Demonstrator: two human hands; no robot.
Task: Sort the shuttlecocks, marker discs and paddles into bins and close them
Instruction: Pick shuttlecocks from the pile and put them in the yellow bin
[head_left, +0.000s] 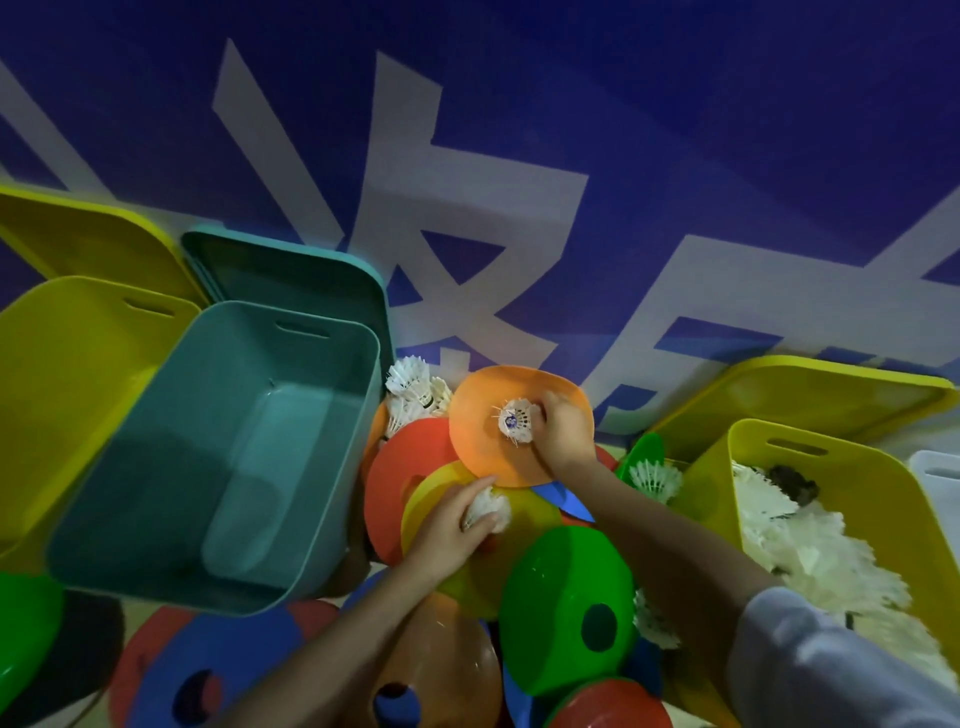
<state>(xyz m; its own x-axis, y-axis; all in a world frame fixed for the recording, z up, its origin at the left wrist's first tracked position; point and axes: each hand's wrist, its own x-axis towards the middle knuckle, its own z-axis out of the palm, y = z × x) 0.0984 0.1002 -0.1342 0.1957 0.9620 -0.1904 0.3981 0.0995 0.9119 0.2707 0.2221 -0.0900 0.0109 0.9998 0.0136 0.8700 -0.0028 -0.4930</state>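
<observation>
Over disc pile — left hand (445, 530) grip clenches shuttlecock (488, 510); right hand (563, 431) seemingly pinches another shuttlecock (514, 420).

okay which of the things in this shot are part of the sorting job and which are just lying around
Job:
left hand gripping a shuttlecock
right hand gripping another shuttlecock
orange disc
green disc
teal bin
yellow bin of shuttlecocks

Lying about:
blue banner
</observation>
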